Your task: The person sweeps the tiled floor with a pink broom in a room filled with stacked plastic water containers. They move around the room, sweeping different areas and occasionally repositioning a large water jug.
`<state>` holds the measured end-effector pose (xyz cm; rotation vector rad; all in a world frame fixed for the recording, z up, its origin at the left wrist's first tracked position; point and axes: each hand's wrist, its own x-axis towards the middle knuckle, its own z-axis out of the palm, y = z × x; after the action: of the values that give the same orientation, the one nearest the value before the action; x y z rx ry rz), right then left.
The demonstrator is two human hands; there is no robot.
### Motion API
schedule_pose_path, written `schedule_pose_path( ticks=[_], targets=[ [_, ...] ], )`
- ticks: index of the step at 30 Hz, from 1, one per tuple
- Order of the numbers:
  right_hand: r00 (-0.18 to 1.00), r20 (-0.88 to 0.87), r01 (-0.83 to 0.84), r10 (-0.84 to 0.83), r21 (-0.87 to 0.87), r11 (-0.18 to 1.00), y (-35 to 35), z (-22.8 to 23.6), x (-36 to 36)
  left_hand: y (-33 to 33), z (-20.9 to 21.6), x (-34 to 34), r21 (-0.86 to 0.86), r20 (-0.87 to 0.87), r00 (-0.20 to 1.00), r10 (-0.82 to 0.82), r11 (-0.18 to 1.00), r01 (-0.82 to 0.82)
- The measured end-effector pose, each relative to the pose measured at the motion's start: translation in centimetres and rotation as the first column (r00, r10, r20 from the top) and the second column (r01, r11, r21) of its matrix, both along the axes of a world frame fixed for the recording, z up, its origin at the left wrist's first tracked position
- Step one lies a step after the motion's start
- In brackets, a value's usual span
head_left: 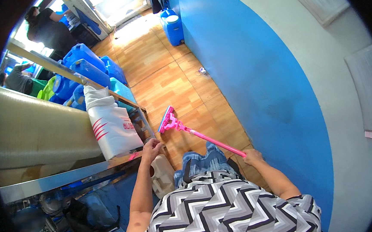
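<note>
My right hand (253, 157) is closed round the upper end of a pink mop (213, 140). The pole slants away to the left, and its pink head (167, 120), edged in light blue, is tilted low over the wood-patterned floor. It looks like a sponge mop, though the underside of the head is hidden. Beside the shelf corner, my left hand (153, 149) holds nothing visible, its fingers loosely bent and apart. A white bag with red print (113, 125) stands on the shelf close to that hand. Below it on the floor is a beige jug (162, 176).
A metal-edged shelf (78, 175) with a large plastic-looking roll (40, 130) lines the left. Blue jerrycans (90, 71) crowd beyond it. Another blue jerrycan (172, 28) stands against the blue wall (251, 64). A small white object (203, 71) lies by the wall. Two people are at far left.
</note>
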<state>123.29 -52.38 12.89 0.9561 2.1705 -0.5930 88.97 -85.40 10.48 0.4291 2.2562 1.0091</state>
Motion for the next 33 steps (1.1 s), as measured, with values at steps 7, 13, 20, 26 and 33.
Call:
schedule_pose_path(
  ticks=[7, 13, 20, 26, 33],
  targets=[
    [0.966, 0.208, 0.143, -0.155, 0.071, 0.987, 4.1, 2.5, 15.6, 2.7, -1.1, 2.5, -0.048, 0.002, 0.998, -0.057, 0.997, 0.058],
    [0.839, 0.422, 0.281, -0.344, 0.205, 0.938, 3.2, 6.9, 31.2, 4.4, -1.8, 5.2, -0.119, 0.030, 0.990, -0.139, 0.983, 0.141],
    [0.872, 0.181, 0.447, -0.455, 0.081, 0.891, -0.4, 4.4, 33.0, 4.3, -1.5, 7.1, -0.187, 0.029, 0.983, -0.184, 0.965, 0.186],
    [0.897, 0.020, 0.436, -0.442, 0.138, 0.889, 2.3, -4.9, 19.5, 3.5, -1.6, 7.1, -0.187, 0.083, 0.986, -0.144, 0.970, 0.157],
    [0.826, -0.003, 0.563, -0.564, -0.043, 0.825, 6.8, -7.2, 4.2, 4.9, -1.7, 6.7, -0.204, 0.024, 0.977, -0.211, 0.956, 0.211]
  ],
)
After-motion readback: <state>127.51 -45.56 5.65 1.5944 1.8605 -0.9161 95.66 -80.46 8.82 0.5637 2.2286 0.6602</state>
